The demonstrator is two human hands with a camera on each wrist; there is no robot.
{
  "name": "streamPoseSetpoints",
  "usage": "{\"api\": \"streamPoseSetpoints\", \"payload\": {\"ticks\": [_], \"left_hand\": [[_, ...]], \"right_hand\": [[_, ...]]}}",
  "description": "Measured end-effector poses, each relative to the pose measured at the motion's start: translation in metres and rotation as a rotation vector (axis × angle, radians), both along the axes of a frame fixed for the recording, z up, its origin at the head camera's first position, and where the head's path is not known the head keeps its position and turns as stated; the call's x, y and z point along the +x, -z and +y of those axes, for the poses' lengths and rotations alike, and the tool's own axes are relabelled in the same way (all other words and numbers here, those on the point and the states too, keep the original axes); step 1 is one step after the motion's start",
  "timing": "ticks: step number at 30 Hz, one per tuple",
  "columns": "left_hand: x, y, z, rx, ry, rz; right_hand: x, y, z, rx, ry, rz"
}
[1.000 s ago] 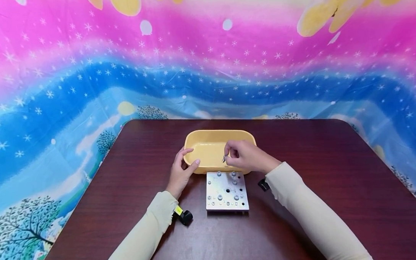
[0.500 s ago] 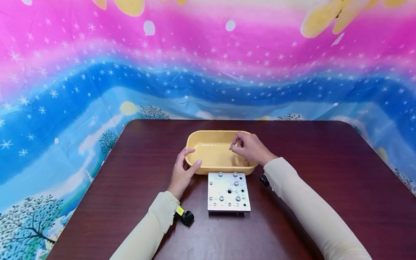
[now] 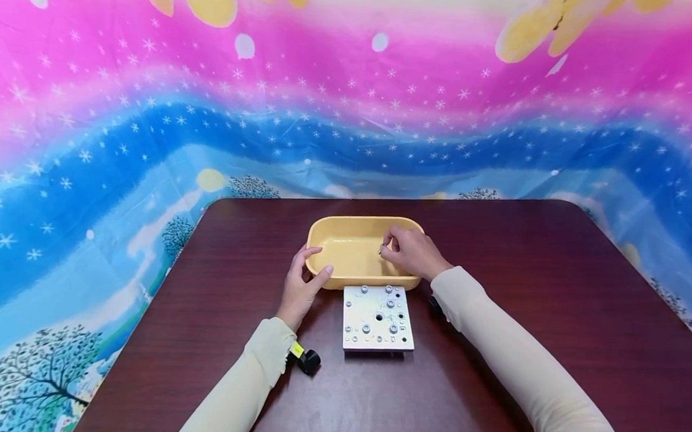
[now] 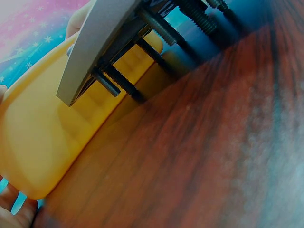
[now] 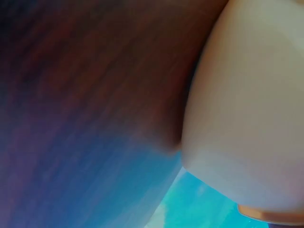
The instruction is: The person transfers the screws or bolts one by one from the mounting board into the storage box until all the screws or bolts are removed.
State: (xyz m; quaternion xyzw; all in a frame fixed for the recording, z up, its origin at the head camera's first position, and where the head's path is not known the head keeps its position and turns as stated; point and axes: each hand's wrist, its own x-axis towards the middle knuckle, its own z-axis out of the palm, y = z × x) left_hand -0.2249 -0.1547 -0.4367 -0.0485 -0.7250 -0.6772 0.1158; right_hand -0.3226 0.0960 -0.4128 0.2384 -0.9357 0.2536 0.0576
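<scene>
A pale yellow tray [image 3: 348, 281] with rounded corners sits on the table. My left hand [image 3: 301, 287] grips its left end, the thumb on the near rim and fingers round the side. Over the tray's right part, my right hand [image 3: 411, 247] pinches a small silvery metal piece [image 3: 380, 250] between thumb and index finger; it is too small to make out fully. In front of the tray stands a silver metal plate [image 3: 372, 307] with several screws and dark open holes. Threaded screw shafts [image 4: 196, 15] stick out beneath the plate in the left wrist view.
The dark red-brown wooden table [image 3: 525, 267] has rounded far corners. Behind it hangs a colourful printed cloth [image 3: 342, 114]. A black wrist camera [image 3: 310, 362] sits below my left sleeve. The right wrist view is mostly a blurred pale shape [image 5: 247, 104].
My right hand, still pinching the small metal piece, has moved slightly back and right from the tray's near rim. My left hand has kept its place on the tray.
</scene>
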Motion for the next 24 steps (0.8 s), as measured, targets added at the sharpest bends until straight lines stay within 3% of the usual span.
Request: {"api": "streamPoseSetpoints", "payload": {"ticks": [24], "left_hand": [[-0.0005,-0.0001,-0.0008,0.006,0.004,0.010]], "right_hand": [[0.0003,0.0006,-0.0012,0.052,0.008,0.020]]}}
